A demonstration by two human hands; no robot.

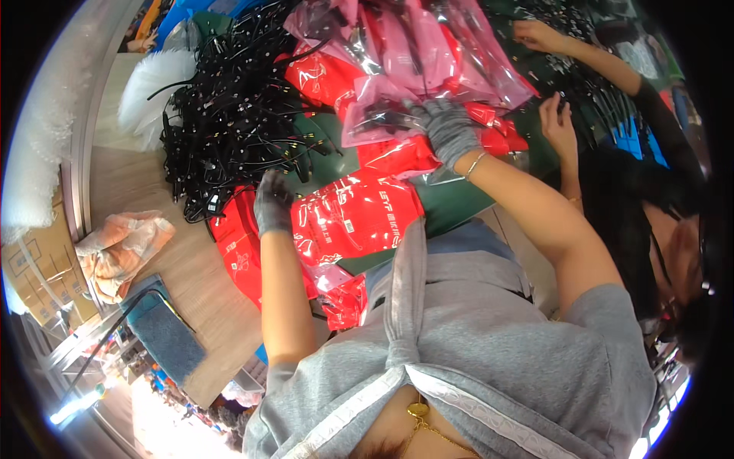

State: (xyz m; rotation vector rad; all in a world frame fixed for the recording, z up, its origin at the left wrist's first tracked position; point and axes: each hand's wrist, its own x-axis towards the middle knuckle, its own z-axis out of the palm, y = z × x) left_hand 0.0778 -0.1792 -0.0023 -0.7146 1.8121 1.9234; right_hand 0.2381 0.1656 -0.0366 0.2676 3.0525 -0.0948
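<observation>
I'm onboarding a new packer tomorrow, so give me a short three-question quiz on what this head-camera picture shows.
1. True or false: both of the wearer's hands, the left hand and the right hand, wear grey gloves.
2. What does the right hand rest on? A) the pink bags B) the heap of black cables C) the orange cloth
3. Fill in: the left hand lies at the edge of a flat ___ pouch on the green mat.

Key: 1 true; 2 A; 3 red. A co-worker's hands work apart at the right.
</observation>
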